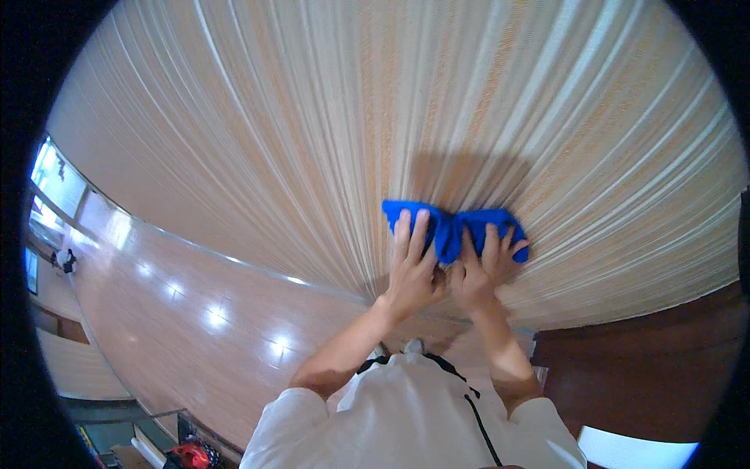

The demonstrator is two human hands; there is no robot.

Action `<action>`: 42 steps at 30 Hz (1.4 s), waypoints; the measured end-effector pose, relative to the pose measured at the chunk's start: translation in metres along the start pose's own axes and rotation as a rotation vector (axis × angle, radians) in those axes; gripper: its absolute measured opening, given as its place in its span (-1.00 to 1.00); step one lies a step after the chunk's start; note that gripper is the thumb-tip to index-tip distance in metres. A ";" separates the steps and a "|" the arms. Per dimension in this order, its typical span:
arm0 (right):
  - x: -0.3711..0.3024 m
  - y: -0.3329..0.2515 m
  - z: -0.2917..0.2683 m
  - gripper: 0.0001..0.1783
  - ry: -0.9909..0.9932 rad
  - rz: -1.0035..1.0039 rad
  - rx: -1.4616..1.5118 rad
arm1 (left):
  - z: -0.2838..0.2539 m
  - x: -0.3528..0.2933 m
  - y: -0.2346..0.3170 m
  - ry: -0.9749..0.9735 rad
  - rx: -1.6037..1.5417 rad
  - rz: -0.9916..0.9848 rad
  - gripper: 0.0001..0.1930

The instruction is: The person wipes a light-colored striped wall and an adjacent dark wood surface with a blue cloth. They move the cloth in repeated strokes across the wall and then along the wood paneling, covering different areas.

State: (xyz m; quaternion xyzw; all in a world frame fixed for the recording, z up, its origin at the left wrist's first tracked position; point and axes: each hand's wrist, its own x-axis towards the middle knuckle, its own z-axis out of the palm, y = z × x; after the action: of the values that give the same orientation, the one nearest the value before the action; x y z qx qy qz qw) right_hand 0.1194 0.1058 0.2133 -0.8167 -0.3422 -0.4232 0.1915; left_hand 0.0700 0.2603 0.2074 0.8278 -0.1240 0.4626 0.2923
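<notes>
A blue cloth (448, 236) lies spread and partly bunched against a wall (312, 117) covered in cream and gold vertical stripes. My left hand (412, 273) holds the left part of the cloth to the wall, its fingers stretched upward over it. Beside it, my right hand (478, 275) keeps the right part pressed there, with the fingers somewhat spread. Folds gather in the cloth between the two hands. My thumbs are partly hidden by the cloth and the hands. A shadow falls on the wall just above the cloth.
A glossy tiled floor (187, 289) stretches away to the left, reflecting ceiling lights. At the right is a dark reddish-brown surface (641, 367), with a white panel (637, 449) below it. A red object (193, 455) sits among assorted items at the lower left.
</notes>
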 end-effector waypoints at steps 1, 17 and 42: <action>0.003 0.002 -0.002 -0.51 0.025 -0.026 0.009 | -0.002 0.002 -0.001 0.017 0.010 0.058 -0.28; 0.068 0.012 -0.046 -0.47 0.173 -0.014 0.146 | -0.018 0.070 0.037 0.019 0.068 0.110 -0.33; 0.155 -0.016 -0.059 -0.53 0.211 -0.039 0.056 | -0.063 0.159 0.026 0.110 0.021 0.232 -0.30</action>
State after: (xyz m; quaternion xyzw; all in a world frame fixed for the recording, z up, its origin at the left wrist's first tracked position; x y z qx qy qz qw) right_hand 0.1379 0.1425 0.3743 -0.7552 -0.3477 -0.5007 0.2411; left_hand 0.1001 0.2879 0.3756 0.7841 -0.1980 0.5395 0.2345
